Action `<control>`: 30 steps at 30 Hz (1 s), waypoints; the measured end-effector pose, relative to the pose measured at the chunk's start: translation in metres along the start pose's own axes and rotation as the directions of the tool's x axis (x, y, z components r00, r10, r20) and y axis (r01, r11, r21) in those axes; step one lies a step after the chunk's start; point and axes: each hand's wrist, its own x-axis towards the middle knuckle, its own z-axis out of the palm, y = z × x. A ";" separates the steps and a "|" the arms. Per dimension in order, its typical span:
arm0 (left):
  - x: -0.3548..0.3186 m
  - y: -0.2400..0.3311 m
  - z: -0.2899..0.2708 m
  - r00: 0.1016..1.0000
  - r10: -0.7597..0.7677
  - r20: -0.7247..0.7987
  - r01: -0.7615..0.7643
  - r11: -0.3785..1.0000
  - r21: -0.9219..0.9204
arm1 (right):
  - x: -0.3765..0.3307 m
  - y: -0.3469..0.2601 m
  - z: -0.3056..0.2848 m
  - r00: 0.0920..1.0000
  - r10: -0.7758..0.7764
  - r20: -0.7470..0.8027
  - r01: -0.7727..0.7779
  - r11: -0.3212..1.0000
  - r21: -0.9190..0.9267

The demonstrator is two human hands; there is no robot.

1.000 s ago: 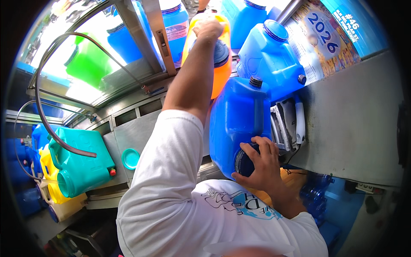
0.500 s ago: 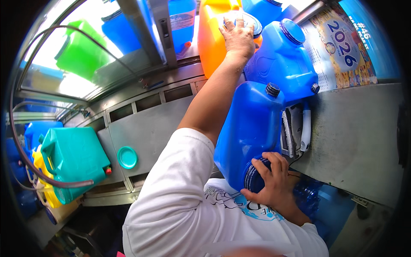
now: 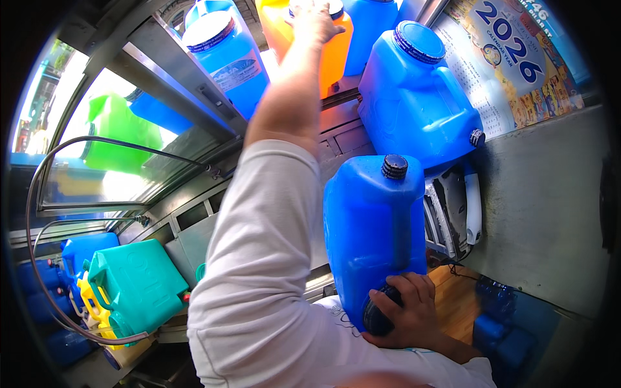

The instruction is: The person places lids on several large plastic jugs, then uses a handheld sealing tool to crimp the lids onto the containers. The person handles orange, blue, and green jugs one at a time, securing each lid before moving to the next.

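Note:
My left hand [image 3: 314, 26] reaches far ahead to an orange jug [image 3: 331, 61] by the window, fingers spread over its lidded top. A tall blue jug [image 3: 369, 220] leans close in front of my body. Its wide dark-rimmed cap [image 3: 378, 313] faces me, and the fingers of my right hand [image 3: 411, 307] curl round it. A small black cap [image 3: 394, 167] tops the jug's far end. Beyond it stands a second large blue jug [image 3: 414, 103] with a wide screw lid.
A labelled blue container [image 3: 226, 61] stands left of the orange jug. A teal jug [image 3: 139, 281] sits on the left beside yellow and blue ones. A thin curved hose [image 3: 32, 207] arches there. Steel panelling [image 3: 537, 187] and a wall calendar [image 3: 504, 58] are at right.
The orange jug has moved away from me and leftward, with my left hand still on it. The nearer blue jug stands more upright, my right hand remaining at its cap. The view has shifted.

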 end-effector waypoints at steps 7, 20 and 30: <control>0.062 -0.100 -0.085 0.969 -0.070 0.235 0.051 0.995 0.086 | 0.004 0.008 -0.002 1.000 -0.021 -0.012 0.022 0.999 0.049; 0.003 -0.082 -0.129 0.895 -0.144 0.422 0.059 0.976 0.208 | 0.006 0.015 -0.010 0.996 -0.083 0.021 0.080 0.989 0.127; -0.090 -0.026 -0.169 0.835 -0.283 0.471 0.125 0.932 0.339 | -0.003 0.018 -0.008 0.988 -0.151 -0.016 0.152 0.985 0.077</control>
